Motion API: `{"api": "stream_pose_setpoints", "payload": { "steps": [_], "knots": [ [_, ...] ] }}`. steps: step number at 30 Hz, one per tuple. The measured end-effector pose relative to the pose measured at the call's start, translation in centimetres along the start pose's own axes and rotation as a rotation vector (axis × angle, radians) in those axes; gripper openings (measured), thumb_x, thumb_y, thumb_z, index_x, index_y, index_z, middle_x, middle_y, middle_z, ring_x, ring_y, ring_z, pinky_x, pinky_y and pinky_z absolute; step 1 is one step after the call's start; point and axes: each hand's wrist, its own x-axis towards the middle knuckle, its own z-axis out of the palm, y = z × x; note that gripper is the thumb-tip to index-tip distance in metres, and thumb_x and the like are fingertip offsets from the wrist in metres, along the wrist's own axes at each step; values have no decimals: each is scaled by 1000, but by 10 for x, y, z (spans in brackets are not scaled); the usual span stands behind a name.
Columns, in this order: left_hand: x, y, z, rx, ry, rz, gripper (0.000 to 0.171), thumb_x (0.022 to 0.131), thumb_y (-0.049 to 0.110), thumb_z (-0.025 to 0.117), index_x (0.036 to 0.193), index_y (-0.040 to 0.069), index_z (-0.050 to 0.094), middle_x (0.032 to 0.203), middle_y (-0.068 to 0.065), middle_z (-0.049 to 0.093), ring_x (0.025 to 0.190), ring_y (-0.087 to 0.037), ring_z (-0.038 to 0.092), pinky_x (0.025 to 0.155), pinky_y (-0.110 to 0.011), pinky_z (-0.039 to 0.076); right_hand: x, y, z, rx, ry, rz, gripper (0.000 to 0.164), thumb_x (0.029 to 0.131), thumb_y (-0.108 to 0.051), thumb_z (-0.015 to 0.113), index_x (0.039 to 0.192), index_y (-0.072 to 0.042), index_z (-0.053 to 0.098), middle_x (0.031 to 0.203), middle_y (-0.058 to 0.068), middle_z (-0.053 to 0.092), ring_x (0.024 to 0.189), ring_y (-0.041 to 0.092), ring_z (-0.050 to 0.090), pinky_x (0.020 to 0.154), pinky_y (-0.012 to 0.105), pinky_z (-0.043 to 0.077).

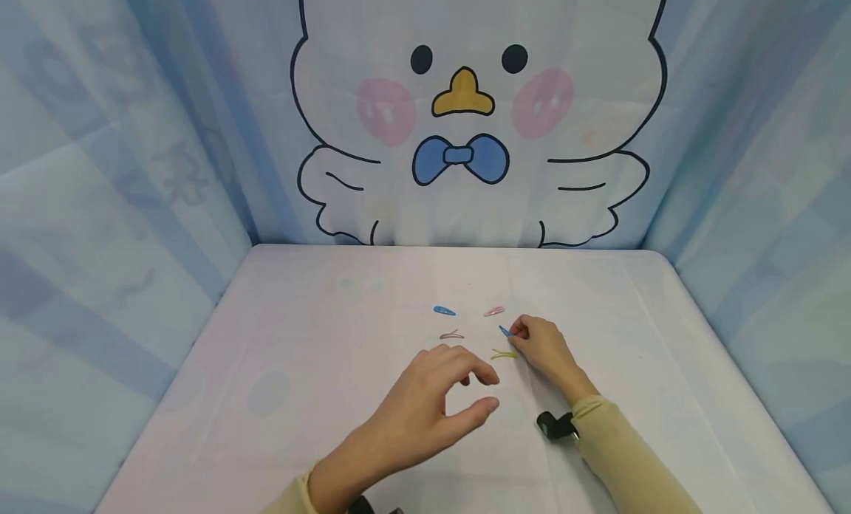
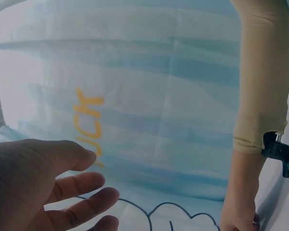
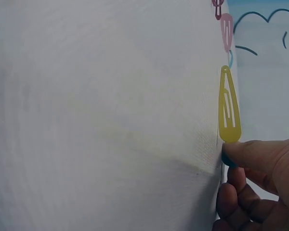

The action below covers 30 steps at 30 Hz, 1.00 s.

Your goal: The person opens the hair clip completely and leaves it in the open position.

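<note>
Several snap hair clips lie on the table near its middle. My right hand (image 1: pixel 544 348) pinches a blue hair clip (image 1: pixel 505 331) between thumb and fingers, low at the tabletop; its teal-blue end (image 3: pixel 226 160) shows under the thumb in the right wrist view. Just in front of that hand lies a yellow hair clip (image 1: pixel 503 354), slightly spread. Farther back are a pink hair clip (image 1: pixel 494 311) and another blue hair clip (image 1: pixel 444 310). A dark pink hair clip (image 1: pixel 451 335) lies on the left. Nearer the front, my left hand (image 1: pixel 425 399) hovers with thumb and fingers apart, holding nothing.
The pale tablecloth (image 1: pixel 266 337) spreads out on both sides of the clips. A curtain (image 1: pixel 465 204) with a cartoon duck stands behind the table, and side curtains (image 1: pixel 764 167) close it in. A black wrist camera (image 1: pixel 555 425) sits at the right cuff.
</note>
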Motion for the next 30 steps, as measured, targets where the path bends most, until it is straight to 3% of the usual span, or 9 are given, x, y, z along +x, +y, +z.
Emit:
{"api": "stream_pose_setpoints", "payload": {
  "steps": [12, 19, 30],
  "knots": [
    [2, -10, 3, 16, 1, -24, 16, 93, 23, 77, 108, 21, 70, 103, 15, 70, 90, -7, 59, 83, -26, 48, -12, -10, -5, 18, -2, 14, 7, 96, -15, 70, 100, -9, 69, 93, 5, 70, 83, 20, 59, 78, 37, 47],
    [5, -12, 2, 14, -21, -63, 16, 94, 24, 76, 108, 22, 70, 105, 13, 71, 91, -7, 60, 84, -28, 49, -27, -29, -19, 14, 30, -81, 6, 95, -17, 73, 98, -14, 69, 94, 2, 72, 71, 16, 52, 66, 31, 42],
    [9, -20, 5, 24, -19, -90, 16, 95, 24, 75, 110, 20, 71, 105, 10, 71, 93, -7, 60, 86, -29, 51, -66, -70, -47, -12, 108, -191, 8, 93, -18, 78, 97, -18, 71, 90, -4, 68, 70, 14, 48, 60, 28, 42]
  ]
}}
